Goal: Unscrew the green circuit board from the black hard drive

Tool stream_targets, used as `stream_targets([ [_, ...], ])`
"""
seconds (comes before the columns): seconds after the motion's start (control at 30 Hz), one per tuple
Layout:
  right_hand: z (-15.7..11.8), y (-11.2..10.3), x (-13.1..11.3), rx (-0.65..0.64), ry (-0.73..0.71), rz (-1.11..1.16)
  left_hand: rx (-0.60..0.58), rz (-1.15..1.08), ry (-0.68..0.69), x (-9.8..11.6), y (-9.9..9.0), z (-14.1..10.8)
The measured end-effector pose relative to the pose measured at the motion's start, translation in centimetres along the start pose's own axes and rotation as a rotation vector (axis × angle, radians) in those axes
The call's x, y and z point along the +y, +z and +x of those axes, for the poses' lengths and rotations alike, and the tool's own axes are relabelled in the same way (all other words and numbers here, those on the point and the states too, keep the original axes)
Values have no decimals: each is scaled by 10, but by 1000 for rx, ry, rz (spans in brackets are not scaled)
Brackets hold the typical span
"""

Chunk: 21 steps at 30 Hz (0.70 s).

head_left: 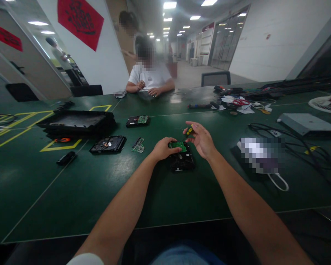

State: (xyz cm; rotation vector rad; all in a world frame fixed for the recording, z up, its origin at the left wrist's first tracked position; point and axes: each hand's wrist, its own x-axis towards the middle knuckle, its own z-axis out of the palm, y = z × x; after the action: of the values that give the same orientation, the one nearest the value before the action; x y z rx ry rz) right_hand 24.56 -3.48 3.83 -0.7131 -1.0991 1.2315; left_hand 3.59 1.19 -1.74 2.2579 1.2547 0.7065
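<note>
A black hard drive (182, 162) lies on the green table in front of me, with a green circuit board (178, 147) on its far half. My left hand (163, 148) grips the drive's left side, thumb over the board. In my right hand (203, 140), just beyond the drive's right corner, is a small screwdriver with a yellow handle (190, 130), pinched in the fingers. Its tip is too small to make out. Left of the drive lie a loose circuit board (138, 145) and another opened hard drive (108, 144). Farther back sits a third drive (138, 120) with green board showing.
Black trays (77, 123) and a dark small object (66, 158) lie on the left. To the right are a blurred-out white item (260, 154), black cables (298, 143) and a grey metal box (310, 123). Tools (228, 90) lie at the back; a person (150, 77) sits opposite.
</note>
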Motion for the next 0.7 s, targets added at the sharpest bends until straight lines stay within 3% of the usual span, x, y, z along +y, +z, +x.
stream_targets([
  [0.2, 0, -1, 2, -29, 2, 58, 4, -6, 15, 0, -1, -1],
  [0.4, 3, -2, 4, 20, 51, 140, 8, 4, 22, -2, 0, 0],
  [0.7, 2, -3, 4, 2, 1, 79, 10, 1, 37, -3, 2, 1],
])
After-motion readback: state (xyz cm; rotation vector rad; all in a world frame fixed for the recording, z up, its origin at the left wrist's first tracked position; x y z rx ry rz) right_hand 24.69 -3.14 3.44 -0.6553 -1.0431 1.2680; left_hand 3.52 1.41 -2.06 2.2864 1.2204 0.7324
